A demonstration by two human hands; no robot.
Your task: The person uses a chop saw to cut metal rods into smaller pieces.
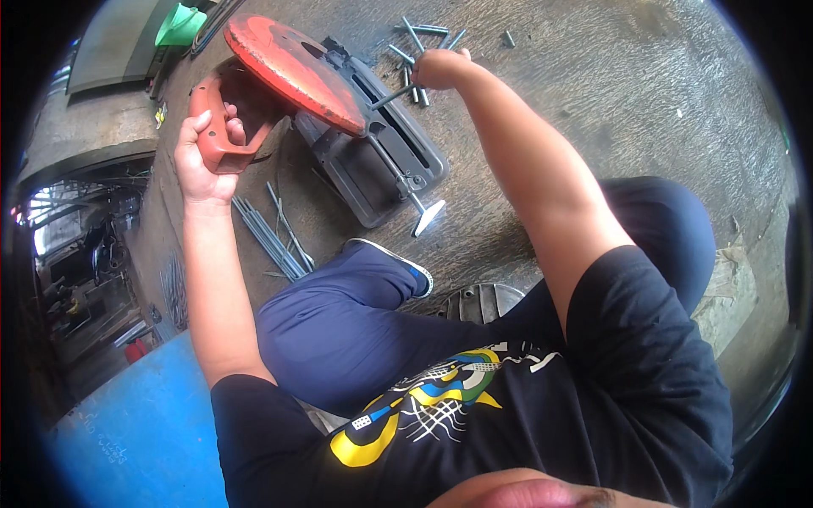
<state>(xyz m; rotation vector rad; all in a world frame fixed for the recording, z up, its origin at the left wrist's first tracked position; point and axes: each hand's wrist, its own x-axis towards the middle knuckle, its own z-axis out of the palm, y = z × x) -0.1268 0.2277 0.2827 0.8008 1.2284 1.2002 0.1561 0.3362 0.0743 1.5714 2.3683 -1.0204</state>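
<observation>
The saw (292, 69) stands on the floor (593, 85), in front of the person, a little to the left. It has a round red cover and a grey base (370, 188). The left hand (203, 165) is closed around the orange handle (229, 157) of this saw. A crank (429, 218) with a pale end sticks out from the base toward the person.

The right hand (437, 69) is on the far right side of the saw, at the end of a metal rod (391, 97), which reaches to the base. Its fingers are bent and partly hidden, so I cannot tell if they grip the rod. Short rods (423, 30) lie scattered around this hand, and one small piece (509, 38) lies apart.

The floor is brown-grey, rough and stained, with shiny places. Left of the person's leg there is a bundle of long thin rods (269, 237). A blue board (144, 432) fills the lower left corner. Farther left, the room is dark and crowded, and a green thing (180, 25) is at the top.
</observation>
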